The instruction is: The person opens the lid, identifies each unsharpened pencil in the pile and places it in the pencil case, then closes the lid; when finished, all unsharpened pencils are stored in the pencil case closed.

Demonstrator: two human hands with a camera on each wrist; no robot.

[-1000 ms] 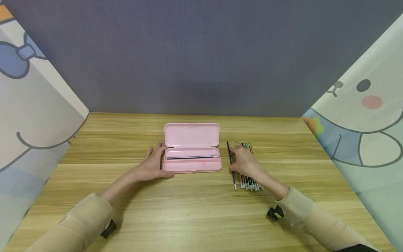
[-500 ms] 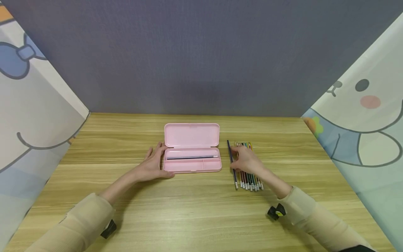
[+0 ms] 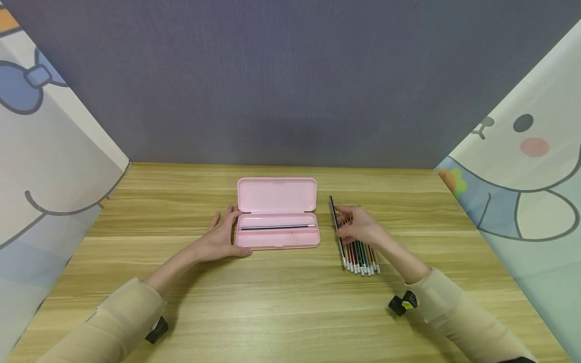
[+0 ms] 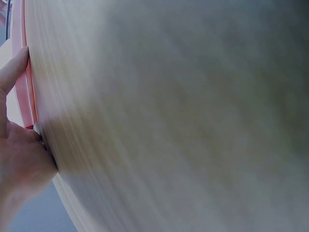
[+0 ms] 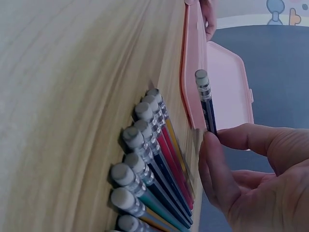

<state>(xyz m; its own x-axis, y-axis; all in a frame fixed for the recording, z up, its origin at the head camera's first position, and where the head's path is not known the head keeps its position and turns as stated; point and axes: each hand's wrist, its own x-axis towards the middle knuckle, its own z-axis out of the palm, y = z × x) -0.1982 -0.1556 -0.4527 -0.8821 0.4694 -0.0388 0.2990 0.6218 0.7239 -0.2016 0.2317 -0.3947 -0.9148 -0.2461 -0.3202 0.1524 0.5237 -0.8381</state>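
Observation:
A dark pencil (image 3: 336, 220) with a white eraser is pinched in my right hand (image 3: 363, 225). In the right wrist view this pencil (image 5: 206, 104) stands above the table, eraser end up, between thumb and fingertips. Beneath and beside the hand lies a row of several coloured pencils (image 3: 360, 259), their erasers toward me. My left hand (image 3: 220, 239) rests at the left end of the pink pencil case (image 3: 268, 239), fingers extended, thumb along its front edge. The case lies with its lid (image 3: 277, 194) back; one dark pencil (image 3: 277, 227) lies in its long rear compartment.
The wooden table (image 3: 272, 307) runs back to a grey-blue panel (image 3: 281, 91). Cartoon-printed sheets (image 3: 540, 212) stand on both sides. A small black device (image 3: 402, 303) is at the right wrist, another black device (image 3: 157, 330) at the left.
My right hand has lifted the dark pencil off the table and shifted slightly right with it, the pencil now tilted over the row's left edge. The left hand and case stay still.

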